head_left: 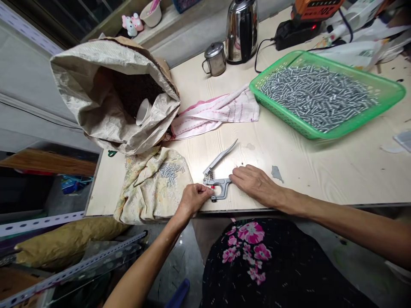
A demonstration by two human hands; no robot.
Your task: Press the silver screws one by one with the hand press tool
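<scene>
A grey hand press tool (218,182) with a long lever lies near the table's front edge. My left hand (192,199) pinches at the tool's jaw from the left, fingers closed on something too small to make out. My right hand (253,182) rests on the table at the tool's right side, fingers curled and touching its handle. Just left of my left hand, a cream cloth (150,188) holds a small heap of metal pins (169,172).
A green basket (349,124) full of metal pins stands at the right. An open sack (112,94) with a white cup inside sits at the left. A pink-striped towel (215,113), steel mug (214,58), kettle (241,30) and orange charger (313,13) lie farther back.
</scene>
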